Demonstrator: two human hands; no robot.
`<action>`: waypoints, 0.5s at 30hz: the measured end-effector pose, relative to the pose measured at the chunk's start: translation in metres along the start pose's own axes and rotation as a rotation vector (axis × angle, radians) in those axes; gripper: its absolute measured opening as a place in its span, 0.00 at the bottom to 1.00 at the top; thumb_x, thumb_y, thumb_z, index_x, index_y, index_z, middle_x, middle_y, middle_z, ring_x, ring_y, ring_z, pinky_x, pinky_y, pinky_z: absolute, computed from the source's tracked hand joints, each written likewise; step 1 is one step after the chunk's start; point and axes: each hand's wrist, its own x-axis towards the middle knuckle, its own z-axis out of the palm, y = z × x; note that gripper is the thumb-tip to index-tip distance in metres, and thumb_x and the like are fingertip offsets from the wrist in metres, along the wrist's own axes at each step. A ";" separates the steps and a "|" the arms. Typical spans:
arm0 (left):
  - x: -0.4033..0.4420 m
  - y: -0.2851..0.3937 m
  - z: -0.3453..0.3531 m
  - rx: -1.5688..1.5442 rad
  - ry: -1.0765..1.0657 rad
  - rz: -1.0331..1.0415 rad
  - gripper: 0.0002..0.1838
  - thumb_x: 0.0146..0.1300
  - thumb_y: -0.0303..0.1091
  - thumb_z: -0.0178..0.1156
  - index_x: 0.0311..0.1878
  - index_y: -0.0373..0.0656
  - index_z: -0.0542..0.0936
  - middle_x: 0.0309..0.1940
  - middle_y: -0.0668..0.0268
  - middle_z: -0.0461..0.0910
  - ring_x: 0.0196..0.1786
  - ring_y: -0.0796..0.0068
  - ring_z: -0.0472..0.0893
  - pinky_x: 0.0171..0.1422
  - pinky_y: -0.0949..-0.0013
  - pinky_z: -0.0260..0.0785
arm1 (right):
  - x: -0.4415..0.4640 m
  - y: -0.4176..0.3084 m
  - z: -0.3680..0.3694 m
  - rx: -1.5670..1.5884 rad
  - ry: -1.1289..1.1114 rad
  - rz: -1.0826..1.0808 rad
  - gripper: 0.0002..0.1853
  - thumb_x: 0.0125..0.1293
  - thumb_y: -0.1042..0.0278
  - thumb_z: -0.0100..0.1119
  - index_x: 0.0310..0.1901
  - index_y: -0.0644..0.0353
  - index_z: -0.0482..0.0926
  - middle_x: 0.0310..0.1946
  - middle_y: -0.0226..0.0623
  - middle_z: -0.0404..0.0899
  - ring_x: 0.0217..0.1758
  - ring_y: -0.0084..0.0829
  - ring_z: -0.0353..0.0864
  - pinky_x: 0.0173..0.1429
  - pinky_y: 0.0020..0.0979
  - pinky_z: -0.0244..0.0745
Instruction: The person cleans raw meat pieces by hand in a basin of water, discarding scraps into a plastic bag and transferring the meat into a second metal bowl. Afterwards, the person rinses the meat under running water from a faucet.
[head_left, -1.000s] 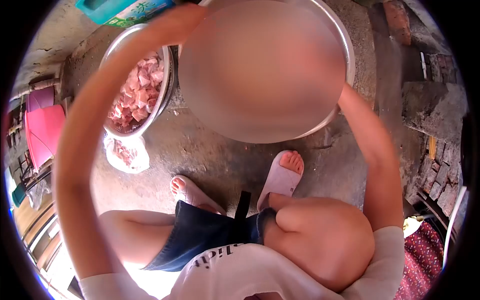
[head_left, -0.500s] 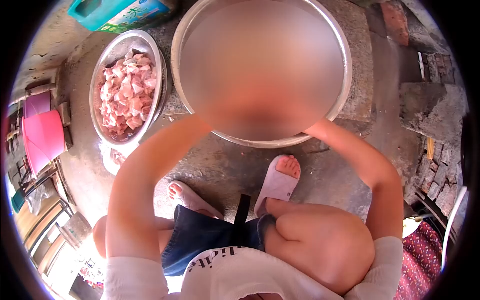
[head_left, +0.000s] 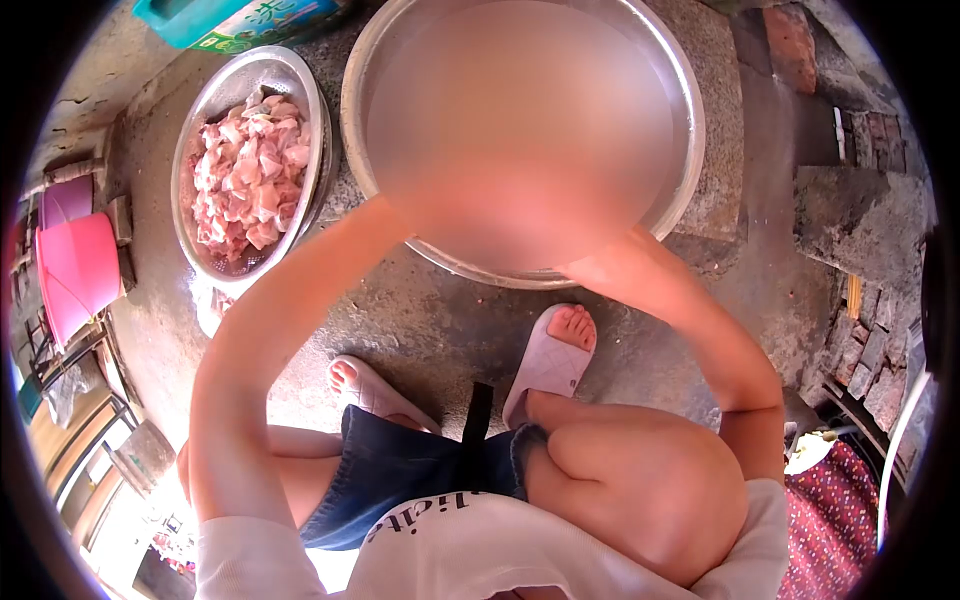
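A wide metal basin (head_left: 690, 120) stands on the floor in front of me, its inside blurred to a pinkish-grey smear. My left hand (head_left: 440, 200) reaches over its near left rim, and my right hand (head_left: 598, 245) comes in over the near right rim. Both hands run into the blur close together, so their fingers and anything they hold are hidden. To the left of the basin, an oval metal colander (head_left: 305, 85) is heaped with chunks of raw pink meat (head_left: 250, 175). Neither hand touches that colander.
A teal bottle (head_left: 215, 22) with a printed label lies at the top left. Pink (head_left: 80, 270) and purple tubs stand at the far left. Loose bricks (head_left: 885, 370) and a red patterned cloth (head_left: 830, 510) are on the right. My sandalled feet are below the basin.
My right forearm has shifted left, its wrist now at the near rim. My left forearm has moved slightly up and left. The view has shifted a little; the meat looks unchanged.
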 end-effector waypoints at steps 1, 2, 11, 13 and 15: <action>-0.004 0.003 0.001 -0.108 0.024 -0.024 0.15 0.65 0.39 0.41 0.40 0.39 0.73 0.35 0.64 0.75 0.38 0.74 0.76 0.46 0.71 0.71 | 0.004 0.006 0.002 -0.006 0.014 -0.129 0.06 0.56 0.74 0.52 0.36 0.62 0.74 0.29 0.42 0.74 0.32 0.37 0.76 0.37 0.34 0.71; -0.004 0.003 -0.001 -0.125 0.005 -0.029 0.14 0.65 0.39 0.41 0.39 0.39 0.73 0.35 0.64 0.75 0.37 0.74 0.76 0.44 0.72 0.71 | 0.013 0.016 -0.009 -0.073 0.009 0.042 0.07 0.57 0.73 0.51 0.37 0.61 0.75 0.29 0.43 0.75 0.32 0.37 0.76 0.37 0.34 0.71; -0.003 0.007 -0.021 -0.007 0.217 0.124 0.12 0.62 0.40 0.48 0.35 0.41 0.73 0.28 0.69 0.73 0.28 0.81 0.73 0.30 0.78 0.68 | 0.066 0.172 -0.026 -0.914 -0.038 0.257 0.13 0.58 0.65 0.51 0.46 0.52 0.69 0.44 0.39 0.69 0.47 0.46 0.71 0.43 0.40 0.74; -0.005 0.013 -0.028 0.271 0.346 0.122 0.10 0.60 0.39 0.50 0.34 0.42 0.73 0.26 0.71 0.72 0.27 0.83 0.71 0.29 0.79 0.66 | 0.048 0.172 -0.021 -0.884 -0.096 0.250 0.12 0.59 0.64 0.50 0.44 0.53 0.70 0.44 0.41 0.69 0.46 0.46 0.72 0.43 0.40 0.73; -0.001 0.020 -0.040 0.471 0.411 0.151 0.09 0.59 0.39 0.51 0.32 0.43 0.73 0.24 0.73 0.72 0.26 0.84 0.70 0.28 0.80 0.65 | 0.029 0.169 -0.014 -0.836 -0.141 0.284 0.11 0.57 0.67 0.49 0.43 0.55 0.71 0.43 0.43 0.70 0.44 0.47 0.73 0.43 0.41 0.73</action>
